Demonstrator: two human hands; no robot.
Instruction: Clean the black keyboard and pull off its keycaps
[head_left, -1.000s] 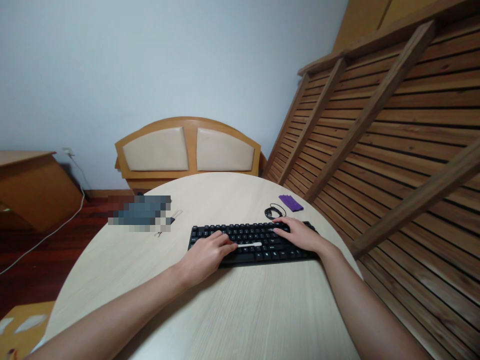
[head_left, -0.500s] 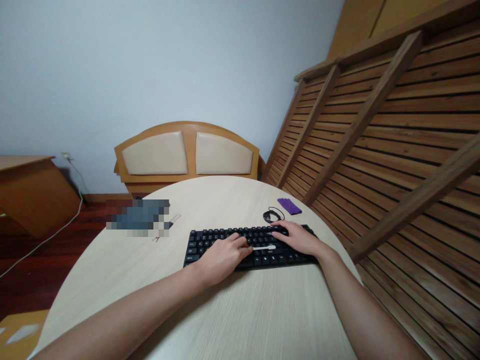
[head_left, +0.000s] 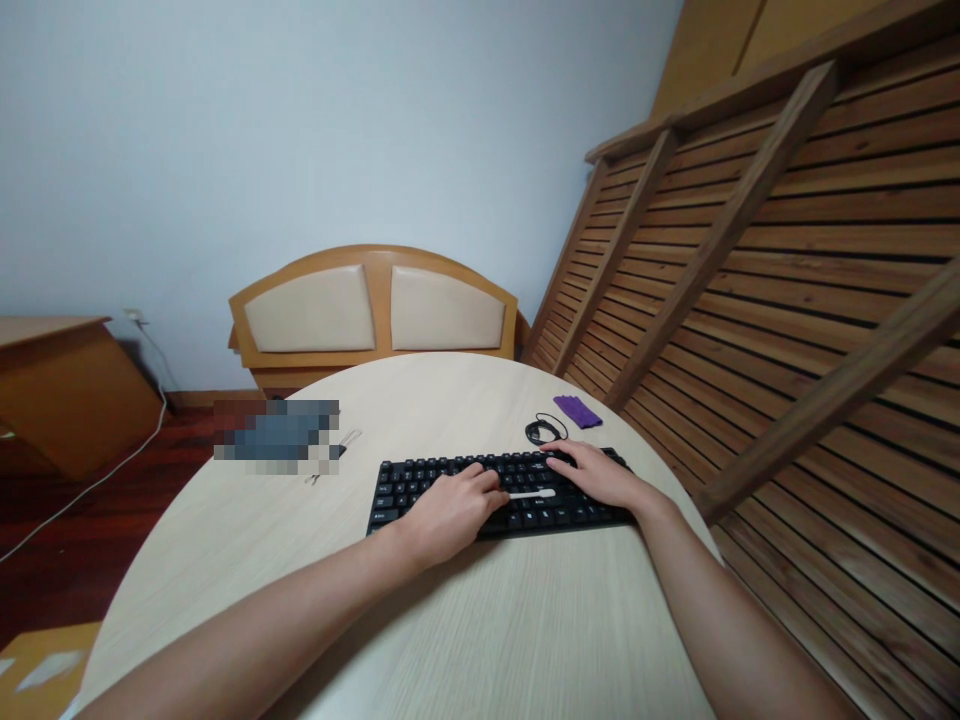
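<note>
A black keyboard (head_left: pixel 427 478) lies flat on the pale round table (head_left: pixel 480 620). My left hand (head_left: pixel 454 510) is over its middle, fingers curled and closed around a slim white swab-like stick (head_left: pixel 529 494). The stick points right, low over the keys, and ends in a thicker tip; whether that tip touches them I cannot tell. On the keyboard's right part rests my right hand (head_left: pixel 596 472), fingers stretched out and apart, holding nothing. Coiled behind the keyboard is its black cable (head_left: pixel 541 430).
A folded purple cloth (head_left: pixel 578 411) lies at the table's back right. To the left are a blurred-out dark item (head_left: pixel 281 430) and a black binder clip (head_left: pixel 341 450). A wooden slatted frame (head_left: pixel 750 300) leans along the right side; a headboard (head_left: pixel 375 300) stands behind.
My left hand and the white stick have shifted very slightly to the right over the keys. The right hand stays in place on the keyboard.
</note>
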